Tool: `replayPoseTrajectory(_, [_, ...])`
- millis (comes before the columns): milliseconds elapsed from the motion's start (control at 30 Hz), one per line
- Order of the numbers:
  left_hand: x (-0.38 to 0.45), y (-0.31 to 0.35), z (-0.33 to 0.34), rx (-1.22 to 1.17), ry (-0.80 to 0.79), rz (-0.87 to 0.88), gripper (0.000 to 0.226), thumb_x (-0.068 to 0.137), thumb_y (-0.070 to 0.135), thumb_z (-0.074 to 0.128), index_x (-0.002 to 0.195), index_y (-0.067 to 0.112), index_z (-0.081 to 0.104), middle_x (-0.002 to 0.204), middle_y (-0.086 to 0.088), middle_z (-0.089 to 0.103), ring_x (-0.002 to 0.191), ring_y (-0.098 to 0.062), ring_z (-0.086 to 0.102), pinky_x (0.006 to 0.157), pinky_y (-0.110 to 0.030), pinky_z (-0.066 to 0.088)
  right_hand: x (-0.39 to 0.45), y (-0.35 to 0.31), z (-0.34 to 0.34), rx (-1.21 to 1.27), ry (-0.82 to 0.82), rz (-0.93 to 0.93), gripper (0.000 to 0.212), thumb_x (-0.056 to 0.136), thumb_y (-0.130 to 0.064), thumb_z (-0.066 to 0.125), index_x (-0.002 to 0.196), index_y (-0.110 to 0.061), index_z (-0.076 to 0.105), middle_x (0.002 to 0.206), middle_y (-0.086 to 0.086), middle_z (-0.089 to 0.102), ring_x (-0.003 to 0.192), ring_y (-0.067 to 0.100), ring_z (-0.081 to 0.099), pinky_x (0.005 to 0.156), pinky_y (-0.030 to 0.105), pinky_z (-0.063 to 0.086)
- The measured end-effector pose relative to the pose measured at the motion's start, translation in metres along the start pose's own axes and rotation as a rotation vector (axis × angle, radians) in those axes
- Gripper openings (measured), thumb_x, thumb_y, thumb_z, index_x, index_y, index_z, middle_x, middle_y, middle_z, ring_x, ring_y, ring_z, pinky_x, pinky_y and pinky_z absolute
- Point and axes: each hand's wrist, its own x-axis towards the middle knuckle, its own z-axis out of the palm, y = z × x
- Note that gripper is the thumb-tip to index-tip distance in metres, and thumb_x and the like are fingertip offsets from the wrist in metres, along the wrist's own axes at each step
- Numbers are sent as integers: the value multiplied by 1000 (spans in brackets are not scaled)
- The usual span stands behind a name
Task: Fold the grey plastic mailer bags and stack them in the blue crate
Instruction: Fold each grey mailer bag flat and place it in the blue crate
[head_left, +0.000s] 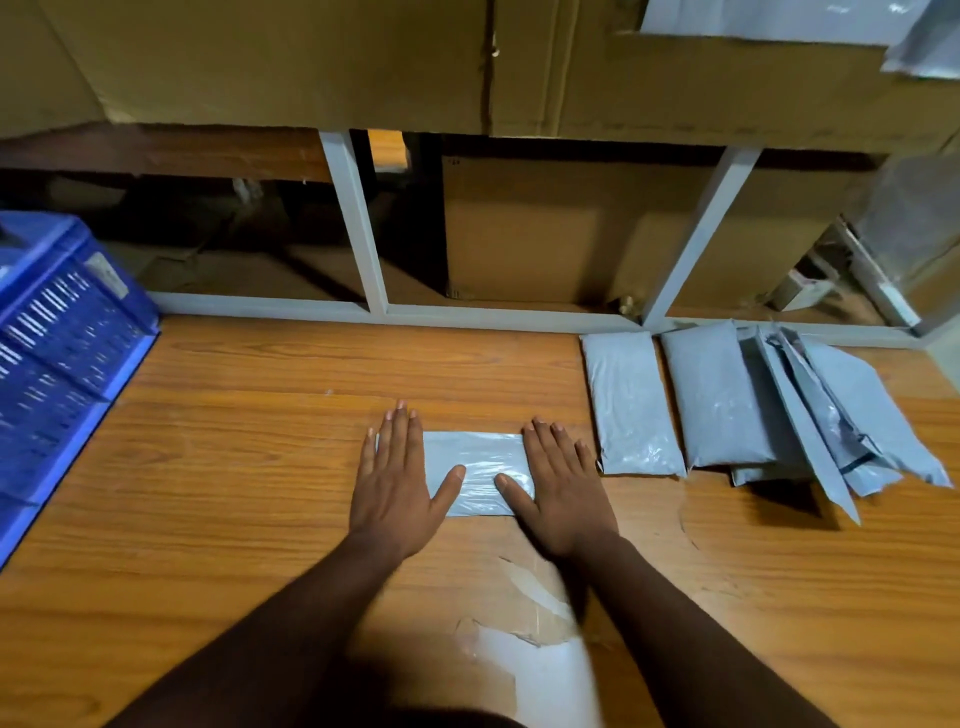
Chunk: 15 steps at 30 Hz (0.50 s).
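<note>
Both hands lie flat: I see my left hand and right hand, fingers straight, pressing the ends of a folded grey mailer bag on the wooden table; blue crate far left, unfolded mailers right.

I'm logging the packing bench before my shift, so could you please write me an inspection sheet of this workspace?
Surface: wooden table, laminate torn and peeling at the near edge.
Job's things: folded grey mailer flat at centre; two more folded mailers and a loose pile of mailers on the right; blue crate at the left edge, inside not visible.
Clutter: nothing seen.
Hands: left hand and right hand both flat, fingers straight, pressing the centre mailer's ends.
Cables: nothing seen.
Surroundings: grey metal frame behind the table, cardboard boxes above and behind it.
</note>
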Motion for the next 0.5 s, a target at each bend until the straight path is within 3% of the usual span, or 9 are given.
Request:
replayPoseTrajectory(100, [1, 1, -2, -24, -58, -20, 98, 94, 77, 13, 163, 7, 21, 171, -11, 14, 159, -25, 9, 129, -41, 4, -2, -5, 3, -14, 7, 33, 85, 100, -76, 8, 166, -24, -3, 173, -5, -9, 159, 16, -14, 129, 46, -5])
replayPoseTrajectory(200, [3, 1, -9, -68, -108, -26, 94, 97, 77, 7, 165, 12, 11, 173, -6, 3, 159, -20, -2, 129, -38, -3, 1, -8, -3, 45, -9, 41, 85, 100, -75, 7, 166, -22, -1, 173, -3, -7, 159, 18, -12, 128, 47, -4])
replayPoseTrajectory(267, [8, -6, -14, -168, -168, -23, 84, 101, 71, 8, 165, 17, 14, 173, -1, 5, 159, -15, -1, 128, -37, -3, 5, -8, -13, 188, 22, 37, 75, 104, -67, 17, 162, -19, 22, 170, 3, 23, 158, 27, 13, 127, 48, 12])
replayPoseTrajectory(300, [12, -11, -19, -212, -150, -30, 79, 102, 68, 12, 162, 19, 26, 171, 0, 18, 158, -13, 10, 127, -39, 3, 5, -7, -19, 243, 91, 28, 63, 107, -59, 25, 151, -17, 40, 154, 7, 46, 147, 32, 34, 119, 48, 29])
replayPoseTrajectory(367, [21, -28, -32, -211, 25, -85, 64, 101, 60, 29, 148, 23, 52, 154, 2, 51, 146, -16, 39, 117, -42, 19, 8, -6, -28, 254, 221, 12, 39, 106, -41, 43, 130, -13, 56, 122, 9, 64, 117, 34, 56, 96, 44, 47])
replayPoseTrajectory(433, [34, -48, -45, -188, 28, -120, 47, 101, 45, 51, 142, 22, 59, 143, -1, 59, 135, -25, 49, 109, -44, 29, 14, -7, -37, 173, 190, 29, 42, 102, -29, 54, 138, -10, 56, 126, 12, 65, 115, 35, 58, 92, 45, 51])
replayPoseTrajectory(500, [44, -60, -54, -148, -114, -69, 42, 100, 37, 61, 139, 24, 62, 134, -4, 60, 129, -30, 51, 104, -47, 35, 23, -8, -43, 65, 80, 72, 45, 101, -32, 54, 143, -14, 55, 131, 12, 61, 119, 35, 55, 94, 44, 52])
